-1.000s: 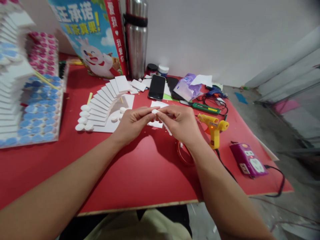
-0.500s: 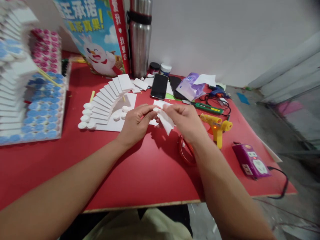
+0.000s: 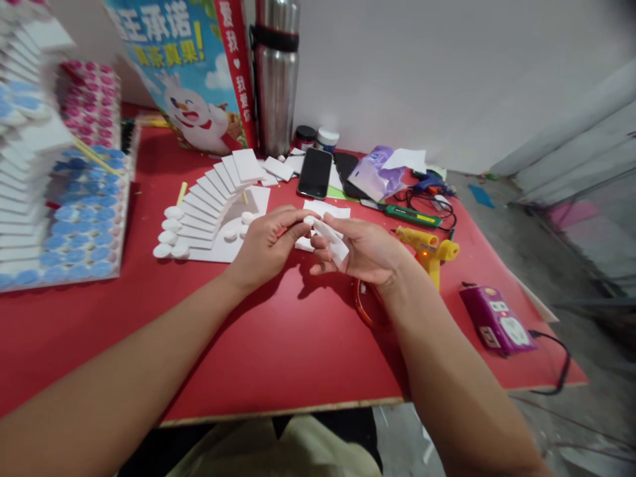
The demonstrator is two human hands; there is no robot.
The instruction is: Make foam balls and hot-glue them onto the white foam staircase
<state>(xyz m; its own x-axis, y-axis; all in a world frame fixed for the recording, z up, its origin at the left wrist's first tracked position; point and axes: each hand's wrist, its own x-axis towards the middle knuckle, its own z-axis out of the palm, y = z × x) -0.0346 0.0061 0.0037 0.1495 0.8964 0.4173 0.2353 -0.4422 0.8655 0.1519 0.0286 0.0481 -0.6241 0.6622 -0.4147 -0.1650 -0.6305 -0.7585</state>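
Observation:
Over the red table (image 3: 278,344) my hands meet at the middle. My left hand (image 3: 268,244) is closed in a pinch on a small white oval piece (image 3: 309,220) at its fingertips. My right hand (image 3: 368,250) is turned palm up with its fingers loosely curled, thumb and fingers holding a white foam strip (image 3: 332,241). The strip's upper end touches the oval piece. Under the hands lies a white sheet (image 3: 332,211). To the left, a fan of white foam cards (image 3: 211,193) stands on a white base with several white ovals (image 3: 169,233) beside it.
A yellow glue gun (image 3: 428,253) with a lit lamp stands right of my right hand, a red ring (image 3: 362,310) under my wrist, a purple power strip (image 3: 497,319) further right. Behind are a phone (image 3: 315,172), a green cutter (image 3: 410,214), a steel flask (image 3: 275,79), a printed box (image 3: 183,73). Blue-dotted boards (image 3: 79,218) fill the left.
My right hand has rolled from knuckles-up to palm-up and loosened its fingers, bringing the white strip into view. My left hand keeps its pinch on the oval piece.

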